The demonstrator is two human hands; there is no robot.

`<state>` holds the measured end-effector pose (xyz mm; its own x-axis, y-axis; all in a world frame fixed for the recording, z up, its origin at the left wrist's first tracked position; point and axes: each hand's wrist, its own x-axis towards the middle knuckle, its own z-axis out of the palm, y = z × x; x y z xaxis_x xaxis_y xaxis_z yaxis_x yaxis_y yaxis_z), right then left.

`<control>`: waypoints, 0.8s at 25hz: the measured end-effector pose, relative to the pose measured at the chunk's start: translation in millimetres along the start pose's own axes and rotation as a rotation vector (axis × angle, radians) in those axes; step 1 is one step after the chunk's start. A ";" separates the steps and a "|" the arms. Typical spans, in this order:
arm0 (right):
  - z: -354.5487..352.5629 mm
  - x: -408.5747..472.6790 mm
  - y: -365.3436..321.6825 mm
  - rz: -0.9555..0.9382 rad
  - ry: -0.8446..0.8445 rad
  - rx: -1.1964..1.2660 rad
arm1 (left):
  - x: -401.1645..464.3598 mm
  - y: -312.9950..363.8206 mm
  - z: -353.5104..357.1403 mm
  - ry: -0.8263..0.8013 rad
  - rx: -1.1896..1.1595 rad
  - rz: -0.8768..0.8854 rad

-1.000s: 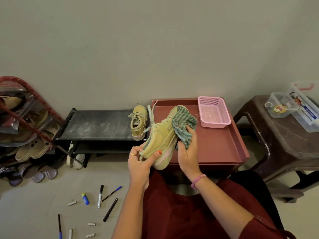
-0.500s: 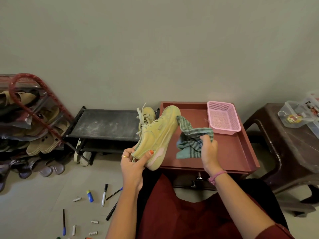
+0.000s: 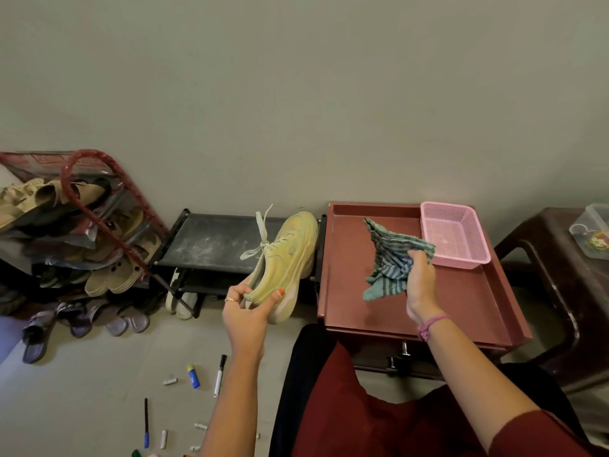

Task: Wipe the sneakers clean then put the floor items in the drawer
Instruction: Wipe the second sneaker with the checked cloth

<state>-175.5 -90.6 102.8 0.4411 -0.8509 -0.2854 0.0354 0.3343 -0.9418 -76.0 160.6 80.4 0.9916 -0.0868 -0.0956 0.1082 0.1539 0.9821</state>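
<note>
Left hand (image 3: 245,316) gripping heel of scuffed yellow sneaker (image 3: 286,265), raised before dusty black shelf (image 3: 211,240). Right hand (image 3: 420,285) clutching crumpled striped cloth (image 3: 389,258) above smooth maroon drawer top (image 3: 461,298). Pens (image 3: 219,374) scattered on floor.

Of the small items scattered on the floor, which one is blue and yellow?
The short glue stick, blue body with a yellow cap, lying between a white plug and the white marker. The others are white, or slim dark pens.

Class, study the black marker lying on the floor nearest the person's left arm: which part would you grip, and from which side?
Grip the black marker with the white barrel at mid-barrel, from above, fingers across its width. It lies flat on the grey floor, long and thin, with bare floor on both sides, so probably a pinch closes easily there.
</note>
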 end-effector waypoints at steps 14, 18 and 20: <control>37.3 29.4 19.7 0.153 0.079 0.107 | 141.8 -16.6 17.4 0.163 0.461 0.088; 50.2 45.2 33.2 0.204 0.088 0.097 | 178.4 -45.6 21.9 0.181 0.460 0.038; 53.8 57.4 37.0 0.218 0.095 0.098 | 196.9 -60.1 25.9 0.191 0.466 0.020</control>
<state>-100.6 -105.3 61.1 0.3622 -0.7869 -0.4996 0.0378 0.5479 -0.8357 110.9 108.8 6.8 0.9931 0.1003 -0.0608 0.0889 -0.3059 0.9479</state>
